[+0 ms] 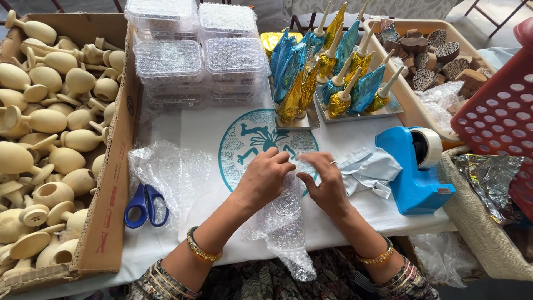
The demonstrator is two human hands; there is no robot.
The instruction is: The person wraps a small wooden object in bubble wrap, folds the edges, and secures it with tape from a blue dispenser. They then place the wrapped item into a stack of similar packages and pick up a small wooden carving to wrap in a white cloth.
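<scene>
At the centre of the frame the left hand (265, 173) and the right hand (323, 179) meet over a sheet of bubble wrap (283, 222), fingers curled and pinching its upper edge; the sheet trails down past the table's near edge into the lap. Just right of the right hand lies a crumpled pale blue cloth (369, 169), and beyond it stands a blue tape dispenser (416, 172) with its roll. Blue-handled scissors (144, 205) lie at lower left, touching a second piece of bubble wrap (169, 172). A cardboard box (105, 222) fills the left side of the frame, heaped with unpainted wooden rattles (47, 119). At upper centre stand stacked clear plastic boxes (200, 53), and right of them metal trays (355, 115) carry upright rattles wrapped in blue and gold foil (333, 66). A beige tray (413, 103) at upper right holds carved wooden stamp blocks (438, 58), and a red perforated basket (499, 119) leans at the right edge. The table is covered with a white cloth (194, 130) bearing a round teal emblem.
</scene>
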